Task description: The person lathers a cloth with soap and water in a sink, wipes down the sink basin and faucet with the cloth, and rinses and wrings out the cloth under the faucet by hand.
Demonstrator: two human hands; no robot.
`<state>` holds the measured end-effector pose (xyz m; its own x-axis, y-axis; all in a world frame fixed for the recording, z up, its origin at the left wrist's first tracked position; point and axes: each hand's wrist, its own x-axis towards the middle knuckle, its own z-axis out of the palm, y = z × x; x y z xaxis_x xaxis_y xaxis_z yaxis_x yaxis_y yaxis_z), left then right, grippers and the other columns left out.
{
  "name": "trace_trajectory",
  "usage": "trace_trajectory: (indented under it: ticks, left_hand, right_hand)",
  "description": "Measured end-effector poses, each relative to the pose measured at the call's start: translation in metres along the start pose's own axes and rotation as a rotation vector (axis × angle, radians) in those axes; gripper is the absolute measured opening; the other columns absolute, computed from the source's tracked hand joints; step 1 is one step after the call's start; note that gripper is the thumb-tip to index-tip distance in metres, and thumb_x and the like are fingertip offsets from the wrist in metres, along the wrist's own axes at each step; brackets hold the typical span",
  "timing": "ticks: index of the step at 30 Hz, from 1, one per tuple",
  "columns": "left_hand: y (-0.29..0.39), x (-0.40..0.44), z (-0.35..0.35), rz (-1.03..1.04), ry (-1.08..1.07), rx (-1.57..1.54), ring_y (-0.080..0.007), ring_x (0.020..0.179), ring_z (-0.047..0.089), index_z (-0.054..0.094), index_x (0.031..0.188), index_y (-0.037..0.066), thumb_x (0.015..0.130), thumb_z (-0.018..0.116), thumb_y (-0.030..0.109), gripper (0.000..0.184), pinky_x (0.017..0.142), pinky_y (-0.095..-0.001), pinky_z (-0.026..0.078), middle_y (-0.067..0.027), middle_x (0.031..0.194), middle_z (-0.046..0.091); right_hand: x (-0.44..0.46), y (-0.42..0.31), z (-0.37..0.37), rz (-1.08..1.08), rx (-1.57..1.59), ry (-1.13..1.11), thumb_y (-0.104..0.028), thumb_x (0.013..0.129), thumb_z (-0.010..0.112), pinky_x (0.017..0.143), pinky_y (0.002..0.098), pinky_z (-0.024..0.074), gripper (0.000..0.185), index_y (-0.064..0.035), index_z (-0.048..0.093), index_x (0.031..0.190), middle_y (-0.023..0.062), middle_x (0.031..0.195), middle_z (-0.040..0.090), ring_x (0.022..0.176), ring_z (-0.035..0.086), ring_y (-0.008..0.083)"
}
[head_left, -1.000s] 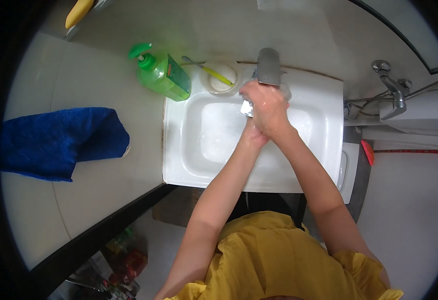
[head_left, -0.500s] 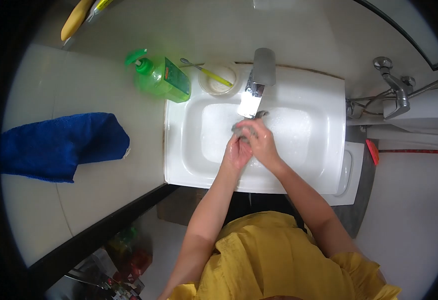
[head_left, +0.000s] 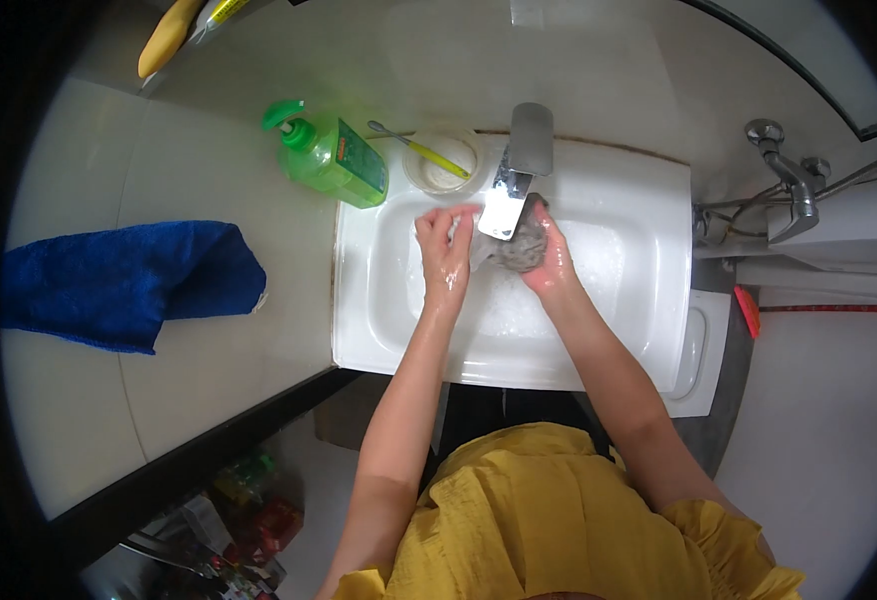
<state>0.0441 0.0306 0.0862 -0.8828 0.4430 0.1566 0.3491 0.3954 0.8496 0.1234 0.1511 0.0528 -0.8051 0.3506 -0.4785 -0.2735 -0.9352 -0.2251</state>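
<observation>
- Grey wad hangs over the white sink, right by the faucet's spout; it looks light, soft and limp, probably wet enough to slip.
- Right hand, right of the faucet, is cupped part-closed around the wad's side.
- Left hand, left of the faucet, is half curled; whether it pinches anything, I can't tell.
- Folds nearest the faucet look loose; I'd palm the bulk instead.

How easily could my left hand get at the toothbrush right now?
Quite easily, it seems: your left hand looks empty, and the toothbrush lies across the round container just beyond it. The faucet stands to the right, leaving the way apparently free.
</observation>
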Motion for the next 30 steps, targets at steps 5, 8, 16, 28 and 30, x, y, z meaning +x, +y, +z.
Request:
trace_trajectory:
  ticks: [5, 8, 16, 28, 30]
  left_hand:
    - [0.058, 0.066, 0.028, -0.259, -0.372, -0.402, -0.0194, 0.074, 0.057, 0.059, 0.102, -0.001, 0.086, 0.054, 0.018, 0.026, 0.065, -0.0316, 0.045, -0.0088, 0.084, 0.060]
    - [0.060, 0.088, 0.033, -0.303, -0.547, -0.292, -0.0189, 0.071, 0.057, 0.057, 0.101, -0.003, 0.085, 0.055, 0.018, 0.027, 0.064, -0.0328, 0.045, -0.0078, 0.080, 0.060]
    - [0.056, 0.025, -0.005, -0.411, -0.605, -0.686, -0.0092, 0.067, 0.056, 0.052, 0.111, 0.002, 0.087, 0.059, 0.016, 0.029, 0.062, -0.0222, 0.047, -0.0026, 0.082, 0.060]
    - [0.023, -0.017, 0.000, -0.556, -0.346, -1.197, -0.0123, 0.073, 0.059, 0.051, 0.116, -0.004, 0.084, 0.060, 0.002, 0.033, 0.069, -0.0239, 0.050, -0.0066, 0.087, 0.061]
    - [0.009, -0.017, 0.006, -0.548, -0.384, -1.349, -0.0117, 0.076, 0.058, 0.052, 0.116, -0.003, 0.085, 0.059, 0.003, 0.032, 0.070, -0.0243, 0.049, -0.0065, 0.089, 0.061]
  right_hand:
    - [-0.006, -0.012, 0.011, -0.003, 0.012, -0.047, -0.034, 0.093, 0.045, 0.095, 0.0428, 0.0418, 0.035, -0.0092, 0.054, 0.115, 0.0070, 0.115, 0.058, 0.107, 0.055, 0.0239]
    - [-0.004, -0.013, 0.018, -0.005, -0.012, 0.015, -0.034, 0.094, 0.043, 0.095, 0.0416, 0.0419, 0.036, -0.0090, 0.052, 0.117, 0.0073, 0.115, 0.058, 0.107, 0.055, 0.0242]
    - [0.020, 0.007, -0.031, 0.158, 0.150, -0.512, -0.034, 0.093, 0.046, 0.074, 0.0342, 0.0508, 0.029, -0.0092, 0.057, 0.104, 0.0049, 0.094, 0.063, 0.081, 0.060, 0.0192]
    - [-0.030, -0.034, 0.098, -0.907, -1.326, 0.321, -0.017, 0.078, 0.060, 0.085, 0.0375, 0.0451, 0.034, -0.0012, 0.051, 0.107, 0.0135, 0.104, 0.058, 0.102, 0.054, 0.0266]
    - [-0.019, -0.028, 0.099, -1.109, -1.606, 0.327, -0.013, 0.072, 0.065, 0.080, 0.0389, 0.0454, 0.035, -0.0035, 0.054, 0.104, 0.0157, 0.098, 0.057, 0.096, 0.053, 0.0298]
